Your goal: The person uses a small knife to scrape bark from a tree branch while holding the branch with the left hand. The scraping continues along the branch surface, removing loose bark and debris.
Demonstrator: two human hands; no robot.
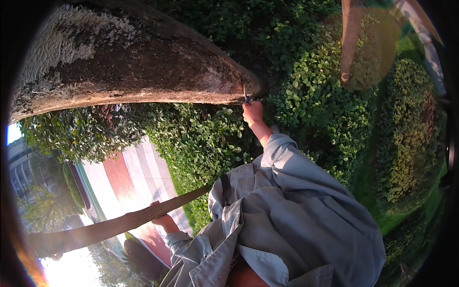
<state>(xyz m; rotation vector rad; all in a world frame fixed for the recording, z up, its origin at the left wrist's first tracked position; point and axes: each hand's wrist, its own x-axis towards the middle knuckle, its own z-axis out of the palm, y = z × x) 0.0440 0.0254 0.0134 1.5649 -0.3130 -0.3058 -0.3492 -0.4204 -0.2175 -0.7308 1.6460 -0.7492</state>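
My right hand [253,112] is closed around the dark blue handle of a small bladed tool [245,94]. Its narrow, pointed blade lies against the bark near the narrow end of a thick tree trunk [143,68], where the trunk meets the dark ground. Rough bark and a pale, crusty patch cover the trunk. Lower left, my left hand [163,218] grips a thinner trunk or wooden pole [125,222], its fingers showing on both sides of the wood. Both arms are in loose grey-blue sleeves.
Leafy shrubs [200,132] grow on both sides of the thick trunk's base. Another thin trunk [351,39] stands at the upper right, near a rounded hedge [408,136]. Striped paving [140,168] lies at the left, with strong sun glare at the lower left.
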